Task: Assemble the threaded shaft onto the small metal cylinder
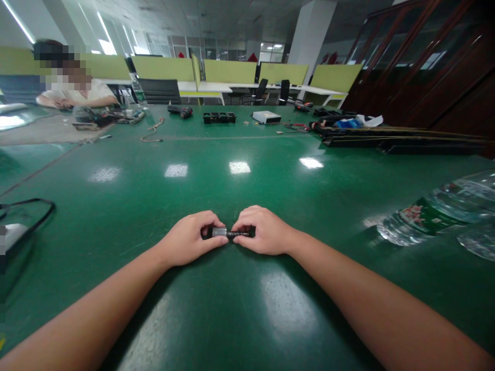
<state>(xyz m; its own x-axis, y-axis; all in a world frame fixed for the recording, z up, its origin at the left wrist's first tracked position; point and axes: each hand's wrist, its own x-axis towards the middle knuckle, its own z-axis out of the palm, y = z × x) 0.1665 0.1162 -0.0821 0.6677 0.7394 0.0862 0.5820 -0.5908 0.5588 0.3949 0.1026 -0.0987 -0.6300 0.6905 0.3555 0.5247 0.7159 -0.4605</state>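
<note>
Low over the green table [240,288], my two hands meet around a small metal part. Fingers and thumb of my left hand [193,237] are closed on its silver cylinder [219,232]. From the cylinder's right end runs a thin dark rod [236,234] with screw-like ridges. My right hand [266,232] pinches this rod between thumb and fingers. The rod's far end and the cylinder's left end are partly covered by my fingers. Whether the part touches the tabletop, I cannot tell.
Large water bottles [429,216] lie at the right. A black cable [42,203] loops at the left edge. Farther back are a power drill [180,110], a black slotted block [219,118], a silver box [266,117] and long black rails [386,138]. A person [77,87] sits far left.
</note>
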